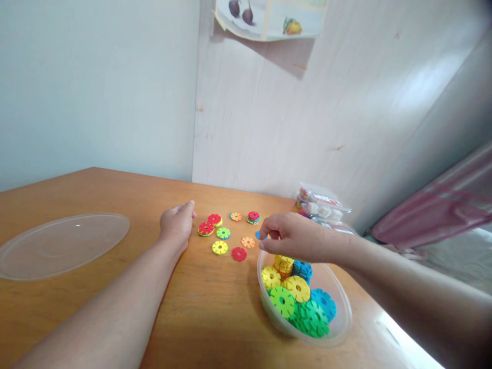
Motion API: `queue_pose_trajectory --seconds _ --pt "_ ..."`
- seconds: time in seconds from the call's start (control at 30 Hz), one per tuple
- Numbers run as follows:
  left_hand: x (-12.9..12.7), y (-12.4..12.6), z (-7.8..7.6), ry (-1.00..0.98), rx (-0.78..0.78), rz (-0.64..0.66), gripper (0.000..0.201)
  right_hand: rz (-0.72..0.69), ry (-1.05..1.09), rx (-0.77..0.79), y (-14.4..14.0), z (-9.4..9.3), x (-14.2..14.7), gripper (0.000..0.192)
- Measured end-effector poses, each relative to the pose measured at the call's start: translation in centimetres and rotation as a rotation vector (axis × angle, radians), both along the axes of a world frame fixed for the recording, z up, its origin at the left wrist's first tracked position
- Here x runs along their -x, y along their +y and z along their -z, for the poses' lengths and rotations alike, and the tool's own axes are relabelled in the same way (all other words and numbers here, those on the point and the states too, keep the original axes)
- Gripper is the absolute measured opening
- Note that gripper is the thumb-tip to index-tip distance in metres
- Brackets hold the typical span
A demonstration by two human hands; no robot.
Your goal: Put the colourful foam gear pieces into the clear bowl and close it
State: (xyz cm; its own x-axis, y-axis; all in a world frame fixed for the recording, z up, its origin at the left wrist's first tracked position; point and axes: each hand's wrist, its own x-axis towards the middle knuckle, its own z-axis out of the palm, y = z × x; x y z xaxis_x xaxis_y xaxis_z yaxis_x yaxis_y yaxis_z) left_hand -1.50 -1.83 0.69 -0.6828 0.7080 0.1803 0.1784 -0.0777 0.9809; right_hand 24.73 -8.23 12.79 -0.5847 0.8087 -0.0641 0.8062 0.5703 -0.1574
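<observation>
My left hand [177,224] rests on its side on the table, closed with the thumb on top; what it may hold is hidden. Beside it lie red notched discs [206,228] stacked over yellow ones. My right hand [292,236] reaches over the far rim of the plastic tub, with thumb and index finger at a blue notched disc [258,234], partly hidden by the fingertips. Between the hands lie a green disc [223,233], a yellow disc [220,247], a red disc [239,254], an orange disc [248,242] and a small red-topped stack [253,217].
A clear round tub [346,320] holds many yellow, green and blue discs below my right forearm. Its clear lid [65,246] lies at the left on the wooden table [207,318]. Stacked clear boxes [325,202] stand at the back right, by the wall [261,128].
</observation>
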Motion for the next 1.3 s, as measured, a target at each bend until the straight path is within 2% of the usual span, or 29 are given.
queue_pose_trajectory --seconds 0.13,0.33,0.47,0.7,0.83,0.93,1.13,1.3 --pt "0.0 -0.1 0.0 -0.008 0.003 0.017 0.029 -0.061 -0.116 -0.039 1.1 0.9 4.2 0.032" --pt "0.2 0.3 0.4 0.010 0.001 0.030 0.030 -0.154 -0.361 -0.104 3.3 3.4 9.2 0.045" --pt "0.4 0.5 0.7 0.016 0.001 0.046 0.031 -0.264 -0.398 -0.082 4.8 4.7 10.1 0.053" --pt "0.5 0.7 1.2 0.035 -0.001 0.064 0.033 -0.302 -0.399 -0.057 5.9 5.7 10.3 0.048" --pt "0.5 0.7 1.2 0.042 -0.015 0.066 0.033 -0.291 -0.361 -0.052 6.1 5.0 9.9 0.051" --pt "0.4 0.6 1.1 0.017 -0.025 0.077 0.033 -0.253 -0.282 -0.058 5.5 3.3 8.6 0.052" --pt "0.1 0.3 0.4 -0.004 0.012 0.062 0.031 -0.229 -0.151 -0.031 2.3 -0.7 3.5 0.040" --pt "0.1 0.2 0.3 0.009 0.016 0.038 0.030 -0.146 -0.173 0.048 -0.4 -1.3 -0.5 0.040"
